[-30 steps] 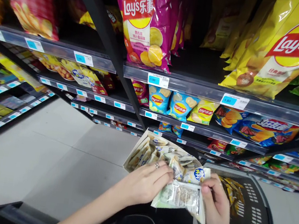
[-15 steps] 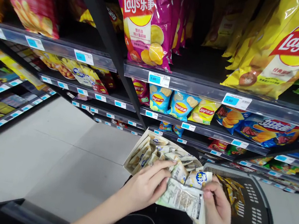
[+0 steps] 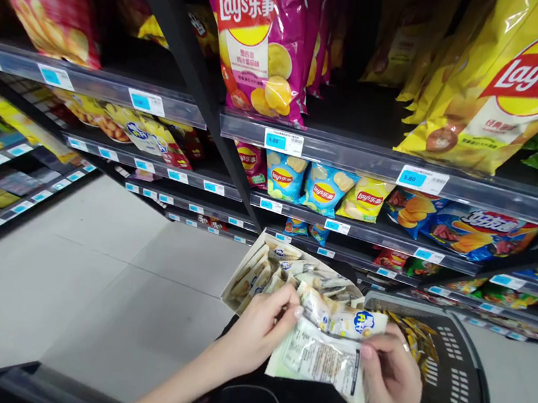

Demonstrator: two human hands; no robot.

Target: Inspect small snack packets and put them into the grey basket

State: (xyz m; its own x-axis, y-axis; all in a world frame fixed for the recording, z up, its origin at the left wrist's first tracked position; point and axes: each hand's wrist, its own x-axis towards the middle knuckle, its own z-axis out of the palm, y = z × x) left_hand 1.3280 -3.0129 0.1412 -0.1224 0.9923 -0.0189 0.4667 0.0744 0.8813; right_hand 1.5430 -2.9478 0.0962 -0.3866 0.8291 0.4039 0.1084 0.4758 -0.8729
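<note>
A small white snack packet (image 3: 321,359) with printed text is stretched between both hands, low in the middle of the view. My left hand (image 3: 260,327) pinches its left edge with closed fingers. My right hand (image 3: 389,383) grips its right edge, a ring on one finger. Just behind the packet lies an open cardboard box (image 3: 245,264) filled with several more of the same packets, their fronts marked in blue and white (image 3: 362,322).
A dark plastic shopping basket (image 3: 454,384) holding yellow packets sits on the floor at the right. Black shelves (image 3: 337,148) with crisp bags and blue price tags fill the upper view. Grey tiled floor (image 3: 99,284) spreads to the left.
Both hands have shifted the packet slightly, tilting it flatter. My left fingers moved from the box's packets onto the packet's left edge.
</note>
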